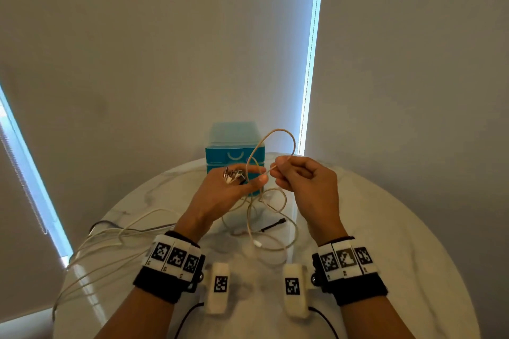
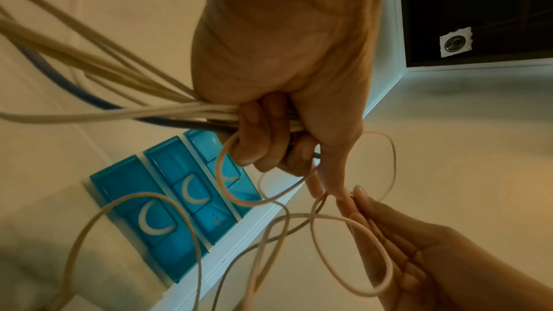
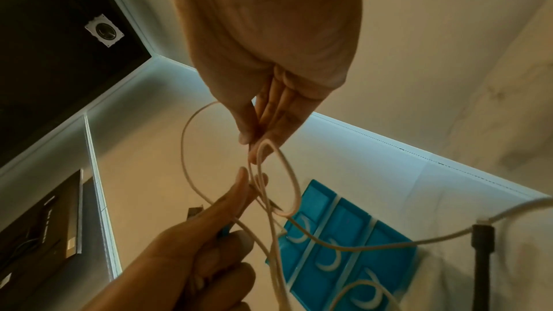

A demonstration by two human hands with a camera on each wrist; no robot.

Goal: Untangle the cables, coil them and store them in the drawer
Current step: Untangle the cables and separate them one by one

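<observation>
Above the white round table [image 1: 399, 228], my left hand [image 1: 256, 176] grips a bundle of pale and dark cables [image 2: 185, 112], its metal plugs [image 1: 234, 175] sticking out over the knuckles. Thumb and forefinger of that hand also pinch a thin pale cable [image 1: 278, 131]. My right hand [image 1: 276, 170] pinches the same cable close by, and a loop of it [image 3: 287, 174] arches up between the two hands. More of its loops hang down to the table. The blue drawer unit [image 1: 234, 151] stands just behind the hands, and all three of its drawers [image 2: 167, 209] are closed.
The bundle's long strands [image 1: 110, 237] trail over the table's left edge. A black plug [image 1: 275, 224] and a white plug [image 1: 257, 243] lie on the table under the hands. Walls with blinds close off the back.
</observation>
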